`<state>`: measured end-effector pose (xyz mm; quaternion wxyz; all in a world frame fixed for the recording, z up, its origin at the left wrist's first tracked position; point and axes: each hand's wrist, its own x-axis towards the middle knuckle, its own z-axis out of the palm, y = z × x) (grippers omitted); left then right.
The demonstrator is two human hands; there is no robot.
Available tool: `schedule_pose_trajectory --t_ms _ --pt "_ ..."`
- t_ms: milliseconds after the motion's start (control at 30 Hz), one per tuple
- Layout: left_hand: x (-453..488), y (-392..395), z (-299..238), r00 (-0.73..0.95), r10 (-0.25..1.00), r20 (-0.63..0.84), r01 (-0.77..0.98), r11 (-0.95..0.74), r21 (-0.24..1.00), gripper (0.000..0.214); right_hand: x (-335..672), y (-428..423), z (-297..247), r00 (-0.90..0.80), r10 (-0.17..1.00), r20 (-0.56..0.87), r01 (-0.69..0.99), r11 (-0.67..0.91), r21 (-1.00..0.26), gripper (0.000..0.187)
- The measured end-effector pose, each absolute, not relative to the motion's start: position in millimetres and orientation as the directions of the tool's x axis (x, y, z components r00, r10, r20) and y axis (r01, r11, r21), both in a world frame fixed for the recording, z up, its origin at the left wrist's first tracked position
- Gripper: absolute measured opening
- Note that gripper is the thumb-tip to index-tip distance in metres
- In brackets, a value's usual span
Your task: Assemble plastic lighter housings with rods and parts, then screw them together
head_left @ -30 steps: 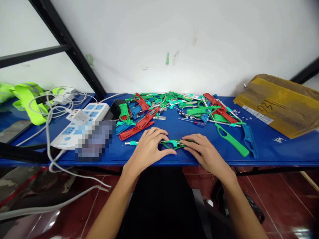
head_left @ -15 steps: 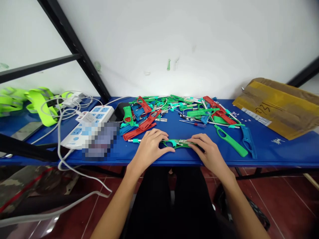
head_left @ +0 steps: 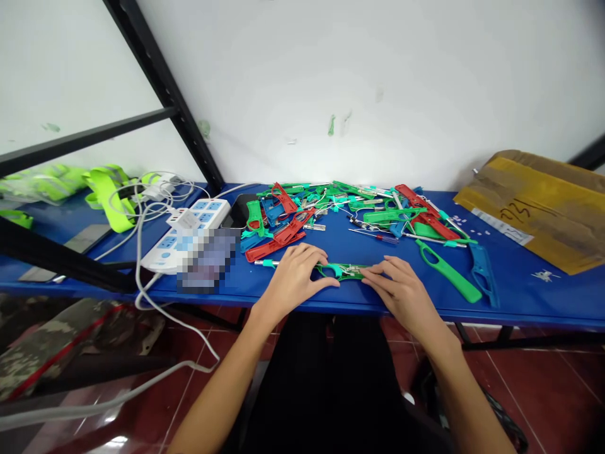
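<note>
A green half shell of a long-reach lighter [head_left: 350, 272] lies on the table near its front edge, its metal tube and inner parts exposed. Around its trigger end closes my left hand [head_left: 295, 277], thumb in front and fingers behind; the tube [head_left: 265, 262] sticks out to the left. My right hand [head_left: 394, 284] has its fingers pinched at the handle end, where the palm and fingers hide part of the shell. To the right lie a plain green shell half [head_left: 451, 272] and a blue shell half [head_left: 484, 276].
Behind my hands spreads a heap of red, green and blue lighter parts [head_left: 286, 233], with a screwdriver [head_left: 373, 236] in front. On the left are a power strip [head_left: 201, 221], cables and a phone. A taped cardboard box [head_left: 543, 208] stands at right.
The view has swung slightly left, so things sit further right in the picture. My right fingers have drawn closer together at the shell's handle end; my left hand keeps its grip.
</note>
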<state>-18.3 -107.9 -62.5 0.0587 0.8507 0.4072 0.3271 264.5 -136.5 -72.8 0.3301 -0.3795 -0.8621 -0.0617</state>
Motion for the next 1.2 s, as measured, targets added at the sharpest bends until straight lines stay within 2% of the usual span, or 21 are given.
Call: schedule_pose_trajectory --t_ms 300,433,600,733,900,1200 --pt "-15.5 -112.4 -59.4 0.507 0.716 0.479 0.671 -0.677 0.302 0.039 260.2 -135.7 -84.4 -0.355 0.661 0.661 0.712 0.649 -0.266 0.027" --pt "-15.3 -111.5 -59.8 0.488 0.735 0.470 0.685 -0.657 0.316 0.030 260.8 -136.2 -81.4 -0.356 0.692 0.628 0.739 0.619 -0.264 0.032" --pt "-15.7 -109.8 -63.6 0.454 0.740 0.496 0.694 -0.643 0.324 0.038 262.6 -135.7 -80.0 -0.340 0.727 0.596 0.795 0.561 -0.231 0.032" --pt "-16.3 -110.1 -63.5 0.470 0.739 0.483 0.688 -0.649 0.324 0.040 263.9 -134.8 -81.9 -0.313 0.766 0.562 0.804 0.528 -0.273 0.032" --pt "-16.7 -108.8 -63.7 0.488 0.747 0.453 0.693 -0.646 0.320 0.033 264.0 -136.7 -81.7 -0.305 0.792 0.528 0.805 0.511 -0.302 0.032" --pt "-17.3 -105.3 -68.5 0.508 0.734 0.450 0.702 -0.656 0.278 0.032 262.8 -138.0 -78.5 -0.309 0.793 0.525 0.794 0.519 -0.317 0.031"
